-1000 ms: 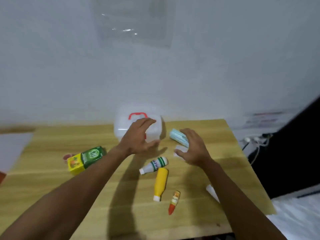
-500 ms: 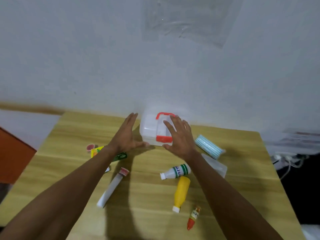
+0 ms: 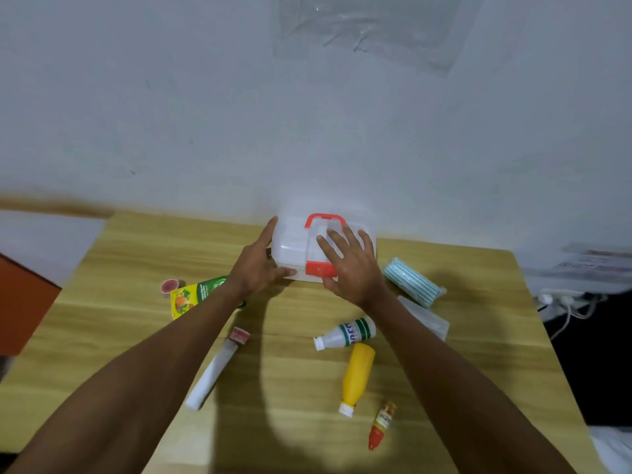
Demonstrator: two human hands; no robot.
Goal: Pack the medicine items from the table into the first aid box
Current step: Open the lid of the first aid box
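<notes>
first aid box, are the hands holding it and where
Both hands are on the white translucent plastic first aid box: left hand against its left end, right hand flat on the lid by the red latch. No closed grip; it sits on the wooden table.

White wall (image 3: 171, 114), taped clear plastic sheet (image 3: 376, 29), white cables (image 3: 564, 306) at right.

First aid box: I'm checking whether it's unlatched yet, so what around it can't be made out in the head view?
- First aid box: the right hand covers the lid and part of the red latch, so the latch state is unclear.
- Green and yellow carton: its right end lies under the left hand and forearm.
- Striped bottle: label too blurred to read.
- Clear packet: contents indistinct.
</notes>
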